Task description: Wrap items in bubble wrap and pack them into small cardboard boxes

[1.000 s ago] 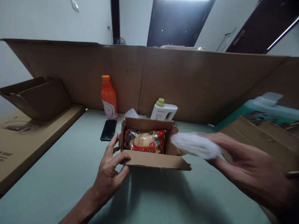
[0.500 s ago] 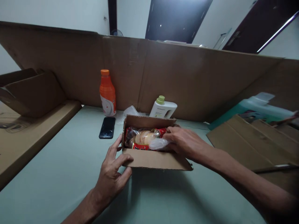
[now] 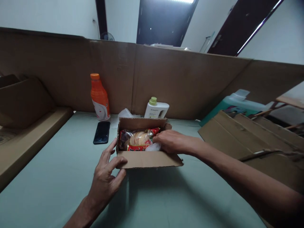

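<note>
An open cardboard box rests on the table in the middle, its front flap folded out toward me. Inside lie food packs in clear and red wrapping, with pale, round pieces showing through. My left hand grips the left end of the box, thumb and fingers around the flap's corner. At the right end, my right hand reaches into the box with fingers bent and closed. A wad of translucent plastic sits at those fingers, pressed down beside the packs. The fingertips are partly hidden.
Behind the box stand an orange bottle, a white jug with a green cap and crumpled clear plastic. A phone lies left. Cardboard walls surround the table; a teal liquid jug and cardboard pieces are right.
My right hand has pushed lower into the box, and the translucent plastic sits deeper among the packs. The left hand keeps its hold. The whole view has shifted, moving things leftward in the picture.
</note>
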A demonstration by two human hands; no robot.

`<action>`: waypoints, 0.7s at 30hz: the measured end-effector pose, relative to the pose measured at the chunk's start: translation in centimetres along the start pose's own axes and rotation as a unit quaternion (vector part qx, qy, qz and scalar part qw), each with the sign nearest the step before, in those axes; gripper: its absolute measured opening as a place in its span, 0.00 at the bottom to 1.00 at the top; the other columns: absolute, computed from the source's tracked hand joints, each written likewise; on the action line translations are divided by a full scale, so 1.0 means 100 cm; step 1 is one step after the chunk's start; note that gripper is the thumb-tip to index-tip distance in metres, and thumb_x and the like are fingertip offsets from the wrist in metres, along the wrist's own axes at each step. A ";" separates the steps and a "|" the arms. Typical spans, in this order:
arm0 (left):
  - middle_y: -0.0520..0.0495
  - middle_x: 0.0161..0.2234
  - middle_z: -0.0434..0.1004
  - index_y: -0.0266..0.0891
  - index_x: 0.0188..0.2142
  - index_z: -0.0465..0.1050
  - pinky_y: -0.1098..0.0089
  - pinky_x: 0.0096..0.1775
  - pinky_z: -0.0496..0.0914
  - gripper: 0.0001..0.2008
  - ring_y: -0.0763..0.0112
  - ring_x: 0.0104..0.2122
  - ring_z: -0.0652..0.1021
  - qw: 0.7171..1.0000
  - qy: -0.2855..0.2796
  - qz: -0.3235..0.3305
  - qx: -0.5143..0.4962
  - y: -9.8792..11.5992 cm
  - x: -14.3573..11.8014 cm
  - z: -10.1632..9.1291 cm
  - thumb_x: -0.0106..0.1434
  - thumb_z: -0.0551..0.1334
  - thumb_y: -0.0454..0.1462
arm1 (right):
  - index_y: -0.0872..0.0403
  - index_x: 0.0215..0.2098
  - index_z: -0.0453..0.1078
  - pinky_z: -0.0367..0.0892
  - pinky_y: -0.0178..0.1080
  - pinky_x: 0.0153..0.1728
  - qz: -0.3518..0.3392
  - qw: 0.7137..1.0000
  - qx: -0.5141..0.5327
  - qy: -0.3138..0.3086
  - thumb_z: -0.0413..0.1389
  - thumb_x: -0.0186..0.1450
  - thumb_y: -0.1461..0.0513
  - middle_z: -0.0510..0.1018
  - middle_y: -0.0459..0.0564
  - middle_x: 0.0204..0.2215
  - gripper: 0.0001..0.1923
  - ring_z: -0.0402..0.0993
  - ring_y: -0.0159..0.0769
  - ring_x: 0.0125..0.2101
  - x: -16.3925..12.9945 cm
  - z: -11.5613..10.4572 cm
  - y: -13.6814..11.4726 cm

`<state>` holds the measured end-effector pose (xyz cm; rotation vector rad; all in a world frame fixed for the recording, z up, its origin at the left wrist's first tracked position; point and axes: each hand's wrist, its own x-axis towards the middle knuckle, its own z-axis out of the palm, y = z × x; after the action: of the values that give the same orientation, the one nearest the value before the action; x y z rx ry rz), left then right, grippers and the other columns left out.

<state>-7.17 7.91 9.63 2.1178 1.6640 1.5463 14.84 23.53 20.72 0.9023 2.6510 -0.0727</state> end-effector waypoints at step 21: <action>0.35 0.71 0.48 0.47 0.71 0.44 0.47 0.58 0.69 0.45 0.44 0.65 0.65 0.916 -0.072 -0.343 -0.195 -0.034 -0.031 0.025 0.61 0.65 0.49 | 0.51 0.59 0.67 0.74 0.48 0.46 0.184 0.823 0.412 0.346 0.60 0.62 0.62 0.76 0.61 0.57 0.26 0.76 0.52 0.52 -0.079 0.140 -0.016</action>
<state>-7.62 8.27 4.44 1.2204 1.6165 1.3024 23.97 15.46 10.05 2.0266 3.0026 -1.0470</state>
